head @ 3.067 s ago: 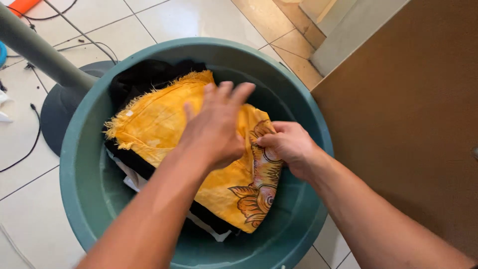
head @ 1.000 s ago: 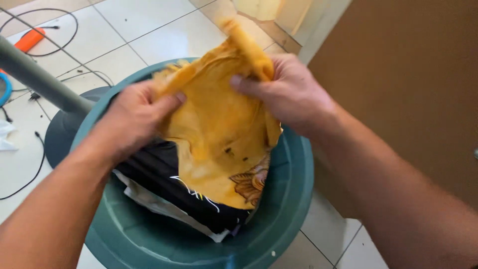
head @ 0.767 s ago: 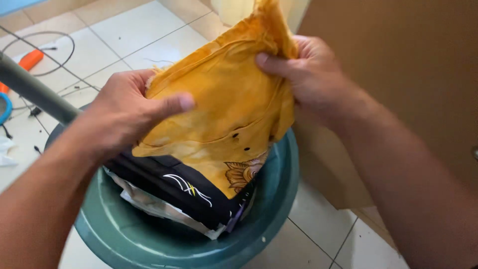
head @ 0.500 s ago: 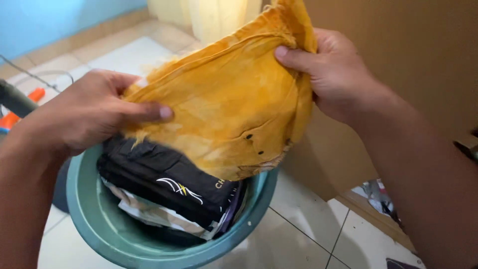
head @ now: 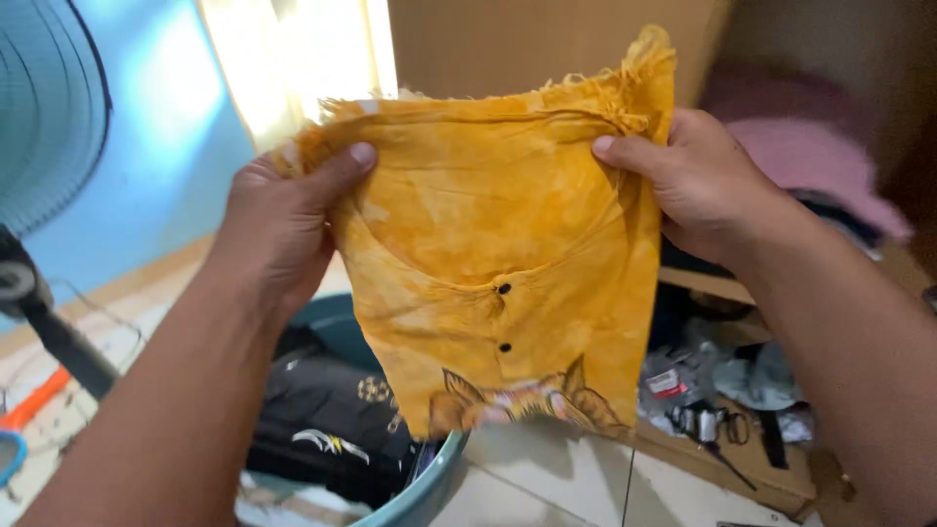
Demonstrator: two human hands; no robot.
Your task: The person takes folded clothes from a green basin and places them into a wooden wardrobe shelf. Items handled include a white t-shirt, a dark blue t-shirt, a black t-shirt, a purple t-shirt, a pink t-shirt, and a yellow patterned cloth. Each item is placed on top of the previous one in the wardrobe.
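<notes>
A folded yellow-orange garment (head: 498, 254) with two dark buttons and a printed flower pattern along its lower edge hangs in front of me. My left hand (head: 283, 220) grips its upper left corner, thumb on the front. My right hand (head: 698, 185) pinches its upper right edge. Below sits a green plastic basin (head: 429, 488) holding a black printed garment (head: 327, 429) on top of lighter cloth.
A standing fan (head: 39, 107) is at the left, its pole reaching toward the floor near an orange item (head: 34, 405). A low wooden shelf (head: 732, 459) at the right holds cables and small clutter, with pink cloth (head: 820, 156) above it.
Both hands have lifted the yellow garment out of the basin to chest height and spread it flat. The view has tilted up from the floor toward the wall and shelf.
</notes>
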